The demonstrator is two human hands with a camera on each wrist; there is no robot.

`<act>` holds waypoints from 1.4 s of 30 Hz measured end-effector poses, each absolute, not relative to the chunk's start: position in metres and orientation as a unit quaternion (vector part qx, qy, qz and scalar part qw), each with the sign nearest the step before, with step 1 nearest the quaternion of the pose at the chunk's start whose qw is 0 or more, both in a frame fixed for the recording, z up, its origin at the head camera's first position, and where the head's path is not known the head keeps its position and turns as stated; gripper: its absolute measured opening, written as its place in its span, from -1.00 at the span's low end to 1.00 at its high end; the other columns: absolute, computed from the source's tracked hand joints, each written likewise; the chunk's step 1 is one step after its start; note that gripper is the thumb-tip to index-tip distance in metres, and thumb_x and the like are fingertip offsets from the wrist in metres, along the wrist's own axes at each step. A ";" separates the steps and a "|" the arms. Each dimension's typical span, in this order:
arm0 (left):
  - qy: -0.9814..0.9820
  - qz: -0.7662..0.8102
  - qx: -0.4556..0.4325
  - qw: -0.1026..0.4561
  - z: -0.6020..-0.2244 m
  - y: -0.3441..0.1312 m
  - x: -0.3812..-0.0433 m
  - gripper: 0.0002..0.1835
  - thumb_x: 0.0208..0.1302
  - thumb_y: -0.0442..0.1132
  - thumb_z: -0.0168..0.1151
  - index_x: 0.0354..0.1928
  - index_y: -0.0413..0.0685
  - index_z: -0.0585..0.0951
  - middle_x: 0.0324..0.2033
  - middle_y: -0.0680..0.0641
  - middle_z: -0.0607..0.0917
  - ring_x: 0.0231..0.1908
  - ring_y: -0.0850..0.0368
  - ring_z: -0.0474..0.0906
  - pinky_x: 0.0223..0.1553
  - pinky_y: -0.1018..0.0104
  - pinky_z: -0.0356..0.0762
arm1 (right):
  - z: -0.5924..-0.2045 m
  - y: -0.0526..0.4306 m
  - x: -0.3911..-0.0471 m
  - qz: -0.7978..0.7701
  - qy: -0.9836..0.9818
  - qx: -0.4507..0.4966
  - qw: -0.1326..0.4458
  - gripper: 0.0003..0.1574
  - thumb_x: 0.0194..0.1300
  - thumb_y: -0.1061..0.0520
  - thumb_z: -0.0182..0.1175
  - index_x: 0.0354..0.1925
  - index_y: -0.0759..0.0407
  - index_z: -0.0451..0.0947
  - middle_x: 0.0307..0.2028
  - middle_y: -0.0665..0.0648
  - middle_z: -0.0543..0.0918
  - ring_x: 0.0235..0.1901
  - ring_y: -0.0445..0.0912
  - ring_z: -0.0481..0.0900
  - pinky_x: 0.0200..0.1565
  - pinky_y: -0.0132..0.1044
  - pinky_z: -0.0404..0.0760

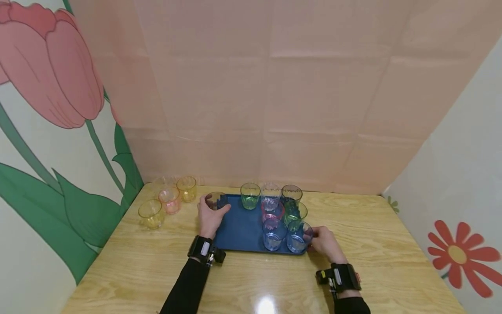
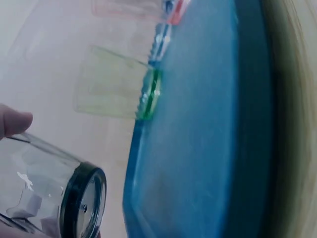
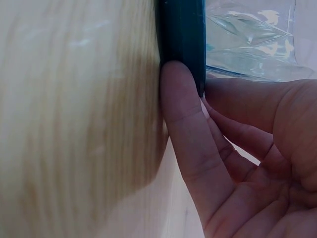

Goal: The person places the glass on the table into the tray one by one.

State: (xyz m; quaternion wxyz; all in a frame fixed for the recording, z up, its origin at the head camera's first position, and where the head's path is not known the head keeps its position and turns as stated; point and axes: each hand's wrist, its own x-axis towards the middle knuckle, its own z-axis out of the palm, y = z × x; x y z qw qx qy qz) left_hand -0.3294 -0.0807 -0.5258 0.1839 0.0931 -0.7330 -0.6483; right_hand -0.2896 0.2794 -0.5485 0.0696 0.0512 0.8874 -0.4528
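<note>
Blue in finish, the tray [image 1: 240,231] lies on the wooden table [image 1: 243,283] and carries six glasses [image 1: 273,235] in two columns on its right half, plus one green glass [image 1: 250,198] at its far edge. With my left hand [image 1: 210,219], I grip a dark-tinted glass [image 2: 54,191] at the tray's far left corner (base contact cannot be told); with my right hand [image 1: 326,244], I pinch the tray's rim at the near right corner. Left of the tray stand two yellow glasses [image 1: 151,215] and a pink glass [image 1: 170,201].
</note>
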 end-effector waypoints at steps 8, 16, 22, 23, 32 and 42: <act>-0.739 -0.662 0.020 0.121 -0.527 -0.065 -0.327 -0.21 0.07 -0.31 0.56 0.31 -0.22 0.34 0.10 -0.29 0.56 0.12 -0.21 0.48 0.08 -0.06 0.48 | -0.546 0.279 -0.290 -0.454 0.886 0.058 0.076 -0.88 0.38 0.40 0.20 -0.17 0.39 0.67 -0.27 0.19 0.66 -0.31 -0.02 0.65 -0.30 -0.12 0.74; -0.752 -0.655 -0.002 0.076 -0.535 -0.048 -0.323 -0.22 0.07 -0.30 0.57 0.30 -0.24 0.37 0.10 -0.30 0.55 0.11 -0.21 0.50 0.01 -0.04 0.55 | -0.547 0.278 -0.288 -0.453 0.887 0.056 0.073 -0.90 0.38 0.39 0.21 -0.20 0.37 0.67 -0.28 0.19 0.67 -0.31 -0.01 0.65 -0.32 -0.13 0.74; -0.773 -0.632 0.010 0.060 -0.537 -0.037 -0.325 -0.18 0.09 -0.28 0.56 0.37 -0.25 0.36 0.10 -0.25 0.57 0.11 -0.17 0.51 0.02 -0.05 0.57 | -0.547 0.279 -0.289 -0.452 0.887 0.056 0.072 -0.91 0.39 0.38 0.21 -0.22 0.36 0.66 -0.28 0.19 0.66 -0.32 -0.02 0.65 -0.32 -0.14 0.73; -0.777 -0.627 0.009 0.058 -0.538 -0.035 -0.325 -0.18 0.09 -0.28 0.56 0.37 -0.24 0.36 0.10 -0.24 0.58 0.11 -0.17 0.51 0.03 -0.04 0.57 | -0.547 0.279 -0.290 -0.452 0.887 0.056 0.072 -0.91 0.39 0.38 0.21 -0.22 0.36 0.66 -0.28 0.19 0.65 -0.32 -0.02 0.65 -0.32 -0.14 0.73; -0.791 -0.611 -0.017 0.027 -0.541 -0.019 -0.324 -0.17 0.08 -0.28 0.57 0.38 -0.14 0.35 0.18 -0.24 0.55 0.17 -0.20 0.49 0.06 -0.06 0.56 | -0.547 0.278 -0.288 -0.451 0.888 0.055 0.072 -0.90 0.38 0.39 0.21 -0.19 0.38 0.67 -0.28 0.19 0.66 -0.33 -0.02 0.66 -0.32 -0.13 0.74; -0.793 -0.608 -0.020 0.020 -0.540 -0.015 -0.325 -0.09 0.06 -0.26 0.60 0.43 -0.21 0.31 0.26 -0.30 0.50 0.24 -0.23 0.45 0.18 -0.10 0.48 | -0.548 0.279 -0.289 -0.451 0.889 0.050 0.068 -0.91 0.39 0.39 0.21 -0.22 0.38 0.66 -0.30 0.18 0.66 -0.33 -0.03 0.66 -0.33 -0.12 0.73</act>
